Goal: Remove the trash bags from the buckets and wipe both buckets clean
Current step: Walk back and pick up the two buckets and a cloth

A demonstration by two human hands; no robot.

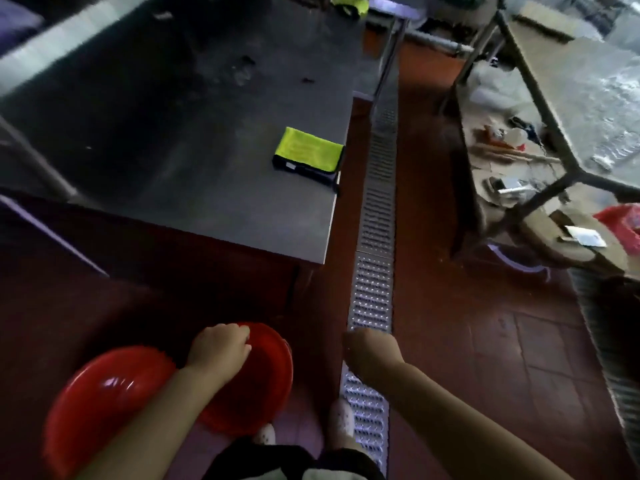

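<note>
While two red buckets [249,379] sit at seven o'clock, the left hand [221,348] curls above one; the right hand [370,351], fingers hidden, unclear. Yellow cloth [308,150] on steel table [173,150] at twelve; floor grate [375,237] at one.

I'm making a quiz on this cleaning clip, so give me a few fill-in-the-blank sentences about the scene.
1. Both buckets on the floor are ____ in colour.
2. The folded yellow-green cloth lies on the steel ____.
3. The left hand is over the bucket nearer the metal floor ____.
4. The right hand holds ____.

Missing words: red; table; drain grate; nothing
</note>
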